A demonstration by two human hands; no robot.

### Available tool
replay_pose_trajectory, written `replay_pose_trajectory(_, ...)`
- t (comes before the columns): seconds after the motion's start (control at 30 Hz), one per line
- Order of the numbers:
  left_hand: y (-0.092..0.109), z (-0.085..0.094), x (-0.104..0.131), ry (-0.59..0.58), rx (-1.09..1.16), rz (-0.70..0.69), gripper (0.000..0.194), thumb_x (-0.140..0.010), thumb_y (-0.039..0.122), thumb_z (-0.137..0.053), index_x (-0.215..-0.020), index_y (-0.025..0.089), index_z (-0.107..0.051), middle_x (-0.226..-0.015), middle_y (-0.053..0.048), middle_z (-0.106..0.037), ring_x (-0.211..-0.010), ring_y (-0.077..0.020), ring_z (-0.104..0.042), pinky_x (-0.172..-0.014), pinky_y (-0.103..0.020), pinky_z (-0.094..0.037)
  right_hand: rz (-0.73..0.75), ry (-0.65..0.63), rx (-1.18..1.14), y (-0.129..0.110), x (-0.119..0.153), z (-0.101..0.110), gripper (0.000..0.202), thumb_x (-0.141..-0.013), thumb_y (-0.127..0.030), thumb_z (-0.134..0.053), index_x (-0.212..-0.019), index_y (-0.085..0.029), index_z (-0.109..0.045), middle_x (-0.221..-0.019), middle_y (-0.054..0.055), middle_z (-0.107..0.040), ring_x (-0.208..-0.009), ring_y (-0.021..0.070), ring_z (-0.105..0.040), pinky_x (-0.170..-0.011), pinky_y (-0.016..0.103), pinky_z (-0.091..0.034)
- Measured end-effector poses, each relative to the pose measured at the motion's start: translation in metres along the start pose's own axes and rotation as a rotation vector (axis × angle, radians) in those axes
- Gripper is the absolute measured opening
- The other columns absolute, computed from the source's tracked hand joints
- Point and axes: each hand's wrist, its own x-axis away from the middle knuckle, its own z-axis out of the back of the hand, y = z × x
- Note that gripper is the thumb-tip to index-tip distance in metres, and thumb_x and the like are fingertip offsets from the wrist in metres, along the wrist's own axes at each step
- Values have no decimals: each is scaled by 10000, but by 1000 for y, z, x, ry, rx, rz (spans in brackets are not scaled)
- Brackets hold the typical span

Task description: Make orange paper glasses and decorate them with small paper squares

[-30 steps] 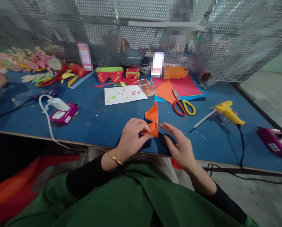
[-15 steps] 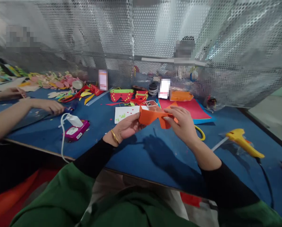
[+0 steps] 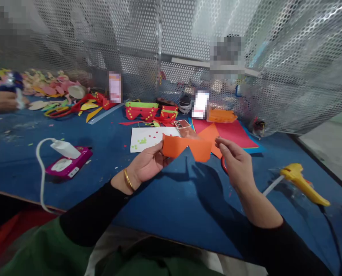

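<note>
An orange paper cutout (image 3: 175, 147), notched like a mask or glasses, is raised over the blue table. My left hand (image 3: 148, 164) grips its left end between thumb and fingers. Just off its right end is my right hand (image 3: 236, 161), with thumb and fingertips drawn together; whether anything small is between them I cannot make out. Behind the cutout lie an orange sheet (image 3: 213, 135) and a phone (image 3: 185, 128). A white sheet (image 3: 136, 134) with green and red bits lies beyond my left hand. Part of a red scissor handle (image 3: 224, 165) shows beside my right hand.
A yellow glue gun (image 3: 301, 184) lies at right, a purple power socket (image 3: 70, 165) with white plug at left. Red masks (image 3: 140, 112), a ruler (image 3: 107, 113) and red sheets (image 3: 234, 132) stand or lie behind. Another person's hand (image 3: 4, 101) is at far left.
My right hand has let go of the orange cutout and moved right. The cutout stays in my left hand. The other person's hand holds a dark blue object farther back.
</note>
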Motion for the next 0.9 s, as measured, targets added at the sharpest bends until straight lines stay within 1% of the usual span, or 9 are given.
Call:
replay_pose_trajectory(0.1,-3,-1,1,-3,-15,21,194,-1011,226,-534,-1149,189,-665,-1124,-67,-740,-897,-157,-705,-774,-284,-587,164,-112,81,-6,-1,3,307,-910,-415,-641,-1145,-237,-728,-1189,88,-738,-1129,260,-680,-995,510,-533)
replay_pose_trajectory(0.23,-6,-3,3,-8,-38,50,200,-990,185,-556,-1162,176,-659,-1087,-75,-744,-873,-155,-712,-760,-271,-594,404,-309,224,-12,-3,11,164,-937,-376,-621,-977,-263,-732,-1082,50,-754,-1206,272,-631,-1106,567,-415)
replay_pose_trajectory(0.43,-5,-2,4,82,-219,38,158,-981,256,-570,-1034,145,-668,-944,-85,-737,-738,-142,-691,-685,-270,-588,405,-364,290,-14,-4,17,197,-945,-377,-592,-811,-254,-668,-787,11,-704,-816,224,-649,-919,510,-499)
replay_pose_trajectory(0.5,-3,-1,5,180,-427,-132,250,-975,375,-581,-1021,147,-674,-1003,-105,-733,-798,-160,-690,-705,-285,-573,387,-383,294,-15,-5,19,203,-946,-377,-587,-798,-255,-655,-753,0,-686,-757,207,-627,-921,509,-494)
replay_pose_trajectory(0.57,-1,0,6,242,-696,-411,300,-950,428,-601,-1068,166,-687,-1124,-111,-725,-959,-197,-683,-794,-320,-557,385,-409,302,-15,-5,21,218,-948,-384,-584,-781,-257,-645,-730,-10,-680,-733,198,-621,-957,524,-477)
replay_pose_trajectory(0.63,3,0,7,165,-1003,-691,290,-900,405,-663,-1090,192,-712,-1200,-92,-719,-1107,-229,-646,-929,-376,-516,393,-436,312,-16,-5,22,240,-955,-403,-572,-776,-260,-643,-719,-16,-681,-730,196,-622,-1003,543,-450)
replay_pose_trajectory(0.7,7,1,8,-26,-1295,-884,219,-856,373,-716,-1000,212,-748,-1123,-65,-753,-1133,-240,-637,-1024,-422,-458,391,-463,333,-18,-5,23,257,-962,-416,-554,-781,-259,-648,-728,-10,-688,-745,198,-625,-1005,535,-449)
replay_pose_trajectory(0.8,10,3,8,-184,-1639,-995,135,-849,358,-732,-800,235,-757,-884,-17,-767,-988,-227,-669,-1114,-498,-354,363,-538,395,-20,-5,23,243,-955,-383,-553,-787,-253,-671,-779,12,-715,-770,203,-624,-902,456,-493)
replay_pose_trajectory(0.9,10,7,5,-178,-1832,-912,140,-847,349,-729,-745,258,-758,-771,16,-730,-875,-205,-661,-1158,-546,-264,347,-586,461,-21,-3,21,203,-932,-329,-577,-792,-257,-706,-780,13,-728,-767,201,-624,-837,404,-497)
